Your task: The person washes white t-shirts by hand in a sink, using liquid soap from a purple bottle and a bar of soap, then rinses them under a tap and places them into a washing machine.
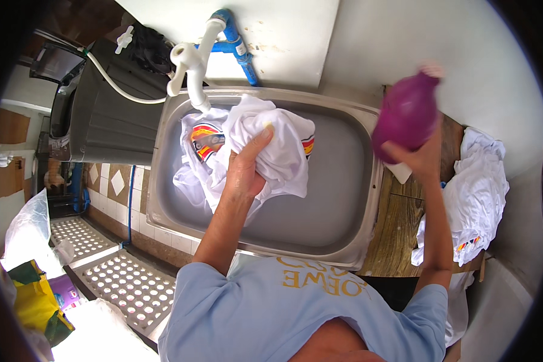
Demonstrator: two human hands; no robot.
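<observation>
My left hand (246,161) is closed on a bunched white garment (280,145) and holds it up in the metal sink. The garment has a red, yellow and black print, and part of it hangs down into the basin. My right hand (421,160) grips a purple bottle (407,114) near its lower end, above the sink's right rim. The bottle is tilted, its pale narrow end pointing up, and slightly blurred. A white tap (196,78) stands over the garment's far side.
The sink rim (253,247) surrounds the basin. At right, another white garment (473,193) lies on a wooden counter (395,232), where a small white piece (400,172) shows under my right hand. A dark grey bin-like appliance (114,108) stands left, above white perforated panels (130,280).
</observation>
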